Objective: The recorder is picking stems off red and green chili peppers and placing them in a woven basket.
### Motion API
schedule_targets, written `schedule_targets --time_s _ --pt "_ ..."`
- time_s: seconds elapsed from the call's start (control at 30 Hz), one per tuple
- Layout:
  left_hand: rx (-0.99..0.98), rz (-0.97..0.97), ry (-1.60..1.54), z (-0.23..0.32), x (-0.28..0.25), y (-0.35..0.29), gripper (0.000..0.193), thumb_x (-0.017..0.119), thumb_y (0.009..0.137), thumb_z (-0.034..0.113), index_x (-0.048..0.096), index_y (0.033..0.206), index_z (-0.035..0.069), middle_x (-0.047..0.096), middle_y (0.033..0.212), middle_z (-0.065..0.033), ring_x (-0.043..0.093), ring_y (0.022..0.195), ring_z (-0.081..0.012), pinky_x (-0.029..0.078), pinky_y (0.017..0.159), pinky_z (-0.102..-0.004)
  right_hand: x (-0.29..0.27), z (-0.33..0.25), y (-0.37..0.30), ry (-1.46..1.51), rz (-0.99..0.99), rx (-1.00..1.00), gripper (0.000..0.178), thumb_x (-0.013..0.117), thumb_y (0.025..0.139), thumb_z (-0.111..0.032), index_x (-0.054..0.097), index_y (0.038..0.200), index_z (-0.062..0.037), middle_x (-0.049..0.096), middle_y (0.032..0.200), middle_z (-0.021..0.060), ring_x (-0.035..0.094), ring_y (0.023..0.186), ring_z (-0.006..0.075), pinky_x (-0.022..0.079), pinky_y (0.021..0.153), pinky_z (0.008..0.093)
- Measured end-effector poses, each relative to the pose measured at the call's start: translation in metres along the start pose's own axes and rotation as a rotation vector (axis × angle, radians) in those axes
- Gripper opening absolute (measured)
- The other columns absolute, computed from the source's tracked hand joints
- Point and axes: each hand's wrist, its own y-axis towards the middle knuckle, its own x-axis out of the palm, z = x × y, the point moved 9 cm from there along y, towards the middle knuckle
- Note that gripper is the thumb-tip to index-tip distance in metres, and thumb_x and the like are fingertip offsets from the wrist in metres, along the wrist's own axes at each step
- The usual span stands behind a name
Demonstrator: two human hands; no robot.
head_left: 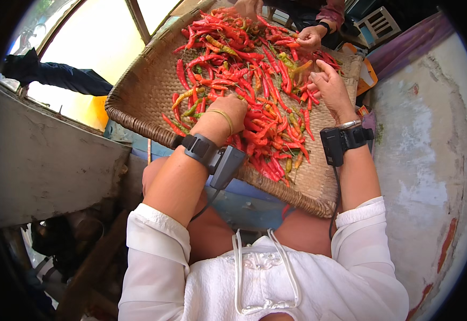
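Note:
A heap of red chili peppers (265, 131), with some green, yellow and orange ones mixed in, lies in a large woven basket tray (137, 91). My left hand (229, 113) rests low among the peppers with its fingers curled under. Its fingertips are hidden, so what they grip does not show. Over the right part of the heap is my right hand (332, 90), index finger stretched out and the fingers apart. Just left of its fingertips lies a yellow-orange pepper (304, 67); I see nothing held in this hand.
Across the tray another person's hand (311, 37) with a dark wristband reaches over the peppers, and a second hand (249, 7) is at the far edge. A worn wall (420, 134) stands close on the right. A window (89, 43) and ledge (46, 144) are on the left.

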Motion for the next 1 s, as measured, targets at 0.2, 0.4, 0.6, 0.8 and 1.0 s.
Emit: schedule_targets --time_s 0.2,0.4,0.6,0.8,1.0 --pt "0.007 -0.199 0.06 0.029 0.008 0.025 0.034 0.068 0.067 0.012 0.064 0.099 0.006 0.061 0.104 -0.0145 0.059 0.096 -0.0277 0.05 0.076 -0.0376 0.078 0.002 -0.043 -0.701 -0.305 -0.289 0.029 0.062 0.072 -0.021 0.061 0.096 -0.0037 0.061 0.085 0.0169 0.059 0.082 0.0304 0.046 0.073 0.0371" --pt "0.091 -0.157 0.017 0.038 0.008 0.029 0.042 0.074 0.063 0.031 0.064 0.095 0.006 0.062 0.094 -0.0159 0.06 0.09 -0.0305 0.049 0.076 -0.038 0.102 0.015 -0.078 -0.695 -0.429 -0.244 0.03 0.063 0.073 -0.019 0.057 0.098 -0.0035 0.057 0.092 0.0176 0.056 0.087 0.0333 0.045 0.074 0.039" --pt "0.173 -0.194 0.001 0.049 0.018 0.037 0.036 0.066 0.069 0.021 0.059 0.101 0.006 0.061 0.097 -0.0168 0.057 0.095 -0.0318 0.046 0.08 -0.0397 0.103 0.037 -0.072 -1.005 -0.59 -0.239 0.029 0.065 0.07 -0.018 0.057 0.093 -0.0029 0.058 0.087 0.0172 0.057 0.085 0.0334 0.046 0.073 0.0403" --pt "0.277 -0.071 0.042 0.058 0.014 0.042 0.034 0.061 0.069 0.013 0.06 0.102 0.007 0.058 0.099 -0.0165 0.055 0.095 -0.0324 0.045 0.081 -0.0398 0.102 0.05 -0.065 -1.078 -0.628 -0.224 0.024 0.063 0.071 -0.021 0.058 0.087 -0.0035 0.059 0.088 0.0159 0.057 0.084 0.0342 0.047 0.072 0.0424" --pt "0.384 0.305 -0.272 0.044 -0.038 0.049 0.032 0.06 0.072 0.011 0.059 0.103 0.006 0.055 0.099 -0.0148 0.053 0.095 -0.0318 0.044 0.082 -0.0372 0.07 0.036 -0.049 -1.001 -0.522 -0.193 0.015 0.057 0.069 -0.015 0.058 0.079 -0.0033 0.06 0.078 0.0167 0.059 0.078 0.0334 0.047 0.069 0.0435"
